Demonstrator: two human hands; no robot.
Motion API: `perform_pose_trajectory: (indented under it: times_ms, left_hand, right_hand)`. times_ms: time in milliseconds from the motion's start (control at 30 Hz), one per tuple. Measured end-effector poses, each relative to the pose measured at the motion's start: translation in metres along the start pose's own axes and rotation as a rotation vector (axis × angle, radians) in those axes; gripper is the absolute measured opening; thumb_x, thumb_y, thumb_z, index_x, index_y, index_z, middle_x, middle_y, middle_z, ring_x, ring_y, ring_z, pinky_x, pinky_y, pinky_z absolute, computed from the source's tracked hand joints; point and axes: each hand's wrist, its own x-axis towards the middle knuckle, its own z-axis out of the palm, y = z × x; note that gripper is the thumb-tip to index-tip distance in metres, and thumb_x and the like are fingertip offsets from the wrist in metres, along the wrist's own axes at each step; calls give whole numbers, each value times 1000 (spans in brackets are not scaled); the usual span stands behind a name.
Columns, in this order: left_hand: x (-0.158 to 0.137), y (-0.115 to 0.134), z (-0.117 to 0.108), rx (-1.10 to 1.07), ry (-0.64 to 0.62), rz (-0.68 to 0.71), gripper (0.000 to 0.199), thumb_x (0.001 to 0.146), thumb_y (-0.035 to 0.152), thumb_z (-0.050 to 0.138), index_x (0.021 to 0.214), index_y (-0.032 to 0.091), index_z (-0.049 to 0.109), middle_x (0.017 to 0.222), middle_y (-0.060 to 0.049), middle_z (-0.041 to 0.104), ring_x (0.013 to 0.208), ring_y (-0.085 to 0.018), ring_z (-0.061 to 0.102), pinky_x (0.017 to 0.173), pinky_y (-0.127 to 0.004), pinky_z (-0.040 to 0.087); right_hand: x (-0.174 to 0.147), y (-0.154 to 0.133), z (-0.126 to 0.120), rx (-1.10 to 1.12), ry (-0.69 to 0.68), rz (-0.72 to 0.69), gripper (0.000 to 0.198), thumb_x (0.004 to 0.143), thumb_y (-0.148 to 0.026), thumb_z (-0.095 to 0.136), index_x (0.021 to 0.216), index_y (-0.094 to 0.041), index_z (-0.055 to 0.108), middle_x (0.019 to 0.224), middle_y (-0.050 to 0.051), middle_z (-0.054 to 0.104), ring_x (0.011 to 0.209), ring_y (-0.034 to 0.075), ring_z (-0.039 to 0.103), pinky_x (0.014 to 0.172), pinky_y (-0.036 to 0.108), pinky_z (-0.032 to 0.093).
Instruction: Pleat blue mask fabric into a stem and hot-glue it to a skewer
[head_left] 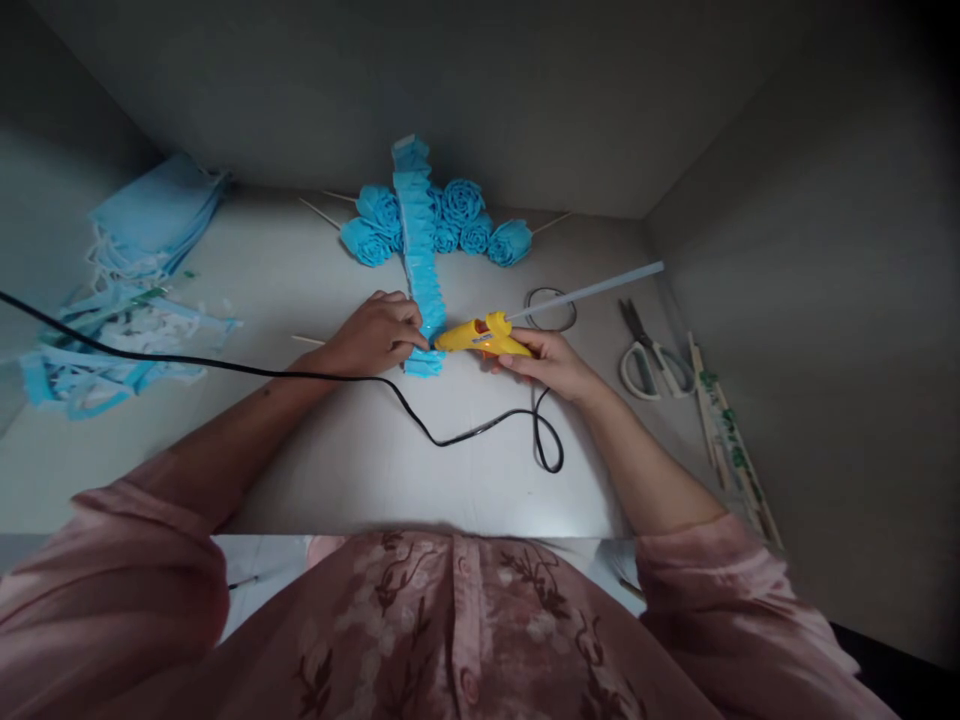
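Observation:
A long pleated strip of blue mask material [424, 265] runs upright across the middle of the table, its far end near the back wall. My left hand [379, 330] is closed at the strip's near end, fingertips pinched on it. A thin wooden stick [306, 340] pokes out left of that wrist; whether my hand holds it is hidden. My right hand [551, 362] grips a yellow hot glue gun [469, 340], its nozzle touching or almost touching the strip beside my left fingertips. A long translucent glue stick [592, 293] juts from the gun's back.
Several blue rose-like flowers [463, 203] on sticks lie behind the strip. Left are stacked blue masks [154, 215] and mask scraps [120, 340]. Right are a wire ring [574, 312], scissors [651, 362] and wooden sticks [735, 440]. A black cord [330, 377] crosses over my left forearm.

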Motion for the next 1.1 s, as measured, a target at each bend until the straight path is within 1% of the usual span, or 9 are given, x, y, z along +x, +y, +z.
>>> perform_pose_trajectory:
  times_ms: [267,467,567,767,1100]
  left_hand:
    - [1,5,-4,57,-76,17,25,86,15,62,85,27,84,87,-5,70,87,-21,57,83,-38,37]
    - [2,5,-7,88,-102,33,25,88,15,62,80,26,84,84,-5,69,85,-20,55,83,-40,34]
    - [1,2,-5,76,-97,29,25,89,16,62,81,26,84,85,-5,69,85,-20,56,82,-39,34]
    - [-2,-1,0,46,-82,6,28,87,14,60,86,27,84,87,-5,70,85,-20,57,81,-38,35]
    - [-4,-4,-1,-64,-28,-48,31,87,16,56,89,28,85,86,-3,72,85,-19,62,83,-36,41]
  right_hand:
    - [-1,0,0,-1,17,5,49,85,-52,76,116,-14,75,82,3,72,53,8,40,47,24,29]
    - [-6,-4,-11,27,75,0,44,84,-51,77,111,-16,77,80,5,73,58,11,51,46,23,32]
    - [-7,-6,-13,8,62,10,43,83,-50,77,109,-16,77,81,5,73,61,12,54,46,23,33]
    - [-6,-8,-7,-48,12,8,47,86,-51,76,115,-14,77,74,2,69,54,9,45,47,24,28]
    - [-4,-3,-5,-34,8,-3,49,86,-53,76,117,-15,76,78,2,71,53,8,41,48,24,27]
